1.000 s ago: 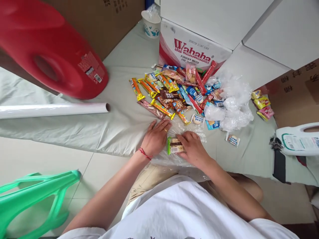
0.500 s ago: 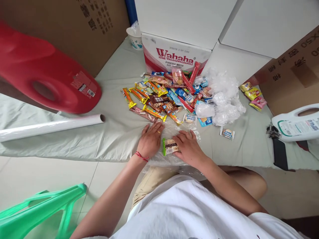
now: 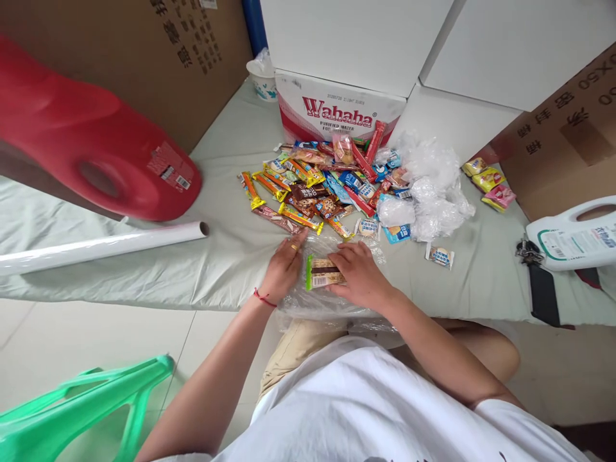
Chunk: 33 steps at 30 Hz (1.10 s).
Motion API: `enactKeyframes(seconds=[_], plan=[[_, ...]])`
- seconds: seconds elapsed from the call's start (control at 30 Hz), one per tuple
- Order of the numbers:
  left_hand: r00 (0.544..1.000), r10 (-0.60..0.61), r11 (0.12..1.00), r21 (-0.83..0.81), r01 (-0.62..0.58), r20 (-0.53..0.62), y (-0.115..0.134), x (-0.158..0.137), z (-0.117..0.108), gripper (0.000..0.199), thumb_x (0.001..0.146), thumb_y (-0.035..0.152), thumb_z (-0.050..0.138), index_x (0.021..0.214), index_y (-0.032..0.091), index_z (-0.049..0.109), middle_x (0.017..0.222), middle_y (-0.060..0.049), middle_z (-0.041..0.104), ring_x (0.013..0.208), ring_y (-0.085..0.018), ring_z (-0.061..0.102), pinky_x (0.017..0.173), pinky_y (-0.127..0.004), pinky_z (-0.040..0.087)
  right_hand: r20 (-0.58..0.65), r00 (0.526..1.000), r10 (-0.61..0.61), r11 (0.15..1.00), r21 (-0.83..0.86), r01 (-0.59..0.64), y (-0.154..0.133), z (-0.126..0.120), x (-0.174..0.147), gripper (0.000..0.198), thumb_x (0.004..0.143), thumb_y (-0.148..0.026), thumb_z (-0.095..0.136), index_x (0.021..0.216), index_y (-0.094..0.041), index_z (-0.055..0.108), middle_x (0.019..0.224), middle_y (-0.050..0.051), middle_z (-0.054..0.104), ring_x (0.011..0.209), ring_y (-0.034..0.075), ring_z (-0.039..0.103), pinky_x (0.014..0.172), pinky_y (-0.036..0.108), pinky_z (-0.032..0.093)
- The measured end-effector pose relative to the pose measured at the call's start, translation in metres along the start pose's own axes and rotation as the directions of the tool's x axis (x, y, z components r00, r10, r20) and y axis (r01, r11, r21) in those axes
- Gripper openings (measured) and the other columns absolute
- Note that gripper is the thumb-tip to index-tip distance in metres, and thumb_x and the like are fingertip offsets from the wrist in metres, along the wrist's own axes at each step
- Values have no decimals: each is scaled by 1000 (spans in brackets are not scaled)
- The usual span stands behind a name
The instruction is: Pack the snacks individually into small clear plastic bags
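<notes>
With the right hand [image 3: 360, 276], holding a green-ended snack bar [image 3: 321, 272] on clear plastic film [image 3: 308, 303] over the table [image 3: 226, 256], and with the left hand [image 3: 282, 268], touching the film, pinching or merely resting, cannot tell.

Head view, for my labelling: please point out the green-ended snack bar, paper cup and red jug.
Green-ended snack bar [image 3: 324, 273], head view: middle of its wrapper.
Paper cup [image 3: 264, 87], head view: its outer wall.
Red jug [image 3: 108, 135], head view: side, above the handle opening.
</notes>
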<state>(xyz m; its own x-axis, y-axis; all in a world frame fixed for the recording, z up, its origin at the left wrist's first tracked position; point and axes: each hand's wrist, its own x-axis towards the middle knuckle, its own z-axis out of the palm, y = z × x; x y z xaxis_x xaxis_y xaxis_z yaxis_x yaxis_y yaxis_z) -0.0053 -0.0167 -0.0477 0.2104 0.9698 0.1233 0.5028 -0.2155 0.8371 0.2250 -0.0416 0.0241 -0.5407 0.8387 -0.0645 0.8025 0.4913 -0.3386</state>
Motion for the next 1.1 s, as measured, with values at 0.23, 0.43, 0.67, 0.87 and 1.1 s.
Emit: enactKeyframes(seconds=[0.23, 0.43, 0.67, 0.87, 1.1], plan=[[996, -76, 909, -413, 51, -45, -9, -3, -14, 58, 100, 41, 52, 155, 21, 52, 162, -9, 50, 154, -27, 42, 133, -46, 24, 55, 998, 18, 1000, 14, -19, 4, 18, 7, 75, 87, -46, 80, 150, -18, 53, 145, 18, 60, 148, 37, 37, 124, 62, 20], [991, -104, 790, -612, 32, -83, -14, 0, -12, 66, 96, 40, 56, 158, 20, 48, 164, -12, 48, 156, -27, 37, 133, -48, 25, 35, 999, -39, 999, 17, 39, 4, 17, 7, 63, 89, -38, 78, 146, -22, 57, 141, 16, 64, 146, 35, 42, 125, 61, 18], [980, -138, 751, -660, 11, -140, -15, 1, -13, 62, 96, 40, 53, 155, 19, 50, 160, -14, 52, 151, -26, 47, 131, -50, 30, 53, 998, 37, 999, -14, -36, 0, 18, 4, 63, 89, -40, 78, 145, -21, 57, 141, 16, 64, 144, 37, 42, 122, 64, 21], [996, 34, 993, -114, -43, -83, -8, -16, -23, 41, 100, 33, 48, 134, 25, 70, 144, -8, 68, 152, -30, 44, 131, -60, 24, 4, 1000, 23, 1000, 3, -23, 4, 17, 0, 60, 89, -32, 74, 145, -18, 57, 143, 18, 62, 147, 35, 42, 126, 62, 18], [989, 35, 925, 370, -87, 146, 0, -16, -24, 45, 98, 22, 40, 131, 27, 71, 149, -6, 64, 151, -29, 46, 127, -65, 22, 33, 999, -31, 999, -21, 31, 10, 15, 2, 61, 92, -34, 72, 148, -18, 55, 147, 19, 61, 152, 37, 34, 125, 67, 15]])
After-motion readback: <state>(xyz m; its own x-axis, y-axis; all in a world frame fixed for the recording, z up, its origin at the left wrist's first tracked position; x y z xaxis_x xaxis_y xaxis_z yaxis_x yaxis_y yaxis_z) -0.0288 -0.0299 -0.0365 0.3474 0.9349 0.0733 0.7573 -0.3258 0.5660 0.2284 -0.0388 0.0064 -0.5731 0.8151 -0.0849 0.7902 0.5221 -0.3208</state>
